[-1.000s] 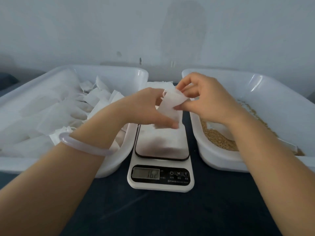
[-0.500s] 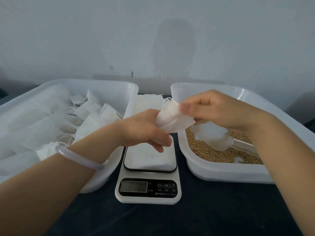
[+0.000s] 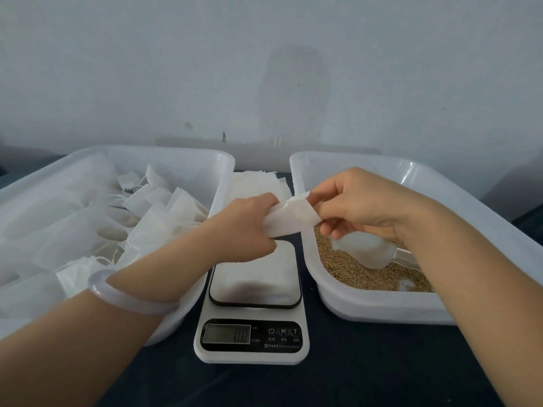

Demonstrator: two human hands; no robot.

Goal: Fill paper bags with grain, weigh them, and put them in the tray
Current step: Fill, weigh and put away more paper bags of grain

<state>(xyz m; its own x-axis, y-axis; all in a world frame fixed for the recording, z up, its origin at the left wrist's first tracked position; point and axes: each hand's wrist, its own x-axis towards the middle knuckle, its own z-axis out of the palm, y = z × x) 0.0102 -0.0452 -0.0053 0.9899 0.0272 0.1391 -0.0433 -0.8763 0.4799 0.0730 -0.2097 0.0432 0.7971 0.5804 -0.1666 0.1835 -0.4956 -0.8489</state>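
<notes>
Paper bag (image 3: pixel 291 220) grip: I see the left hand (image 3: pixel 245 227) curled round one end and the right hand (image 3: pixel 357 202) pinching the other.
Position: above the scale (image 3: pixel 255 277), just beside the grain tub (image 3: pixel 367 306) rim.
Axis: long side runs left-right, towards the grain (image 3: pixel 349 274).
Nearer hand: my right, over the scoop (image 3: pixel 364 251).

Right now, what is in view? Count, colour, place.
bag: one, white, between both hands
left tray: one, white, left of scale
tray bags: many, white, piled in left tray
right tray: one, white, right of scale
grain: one layer, tan, in right tray
scoop: one, translucent, on the grain
scale: one, white, between the trays
bag stack: one, white, behind the scale
table: one, dark, underneath
bracelet: one, pale, left wrist
left hand: one, grips bag
right hand: one, pinches bag
</notes>
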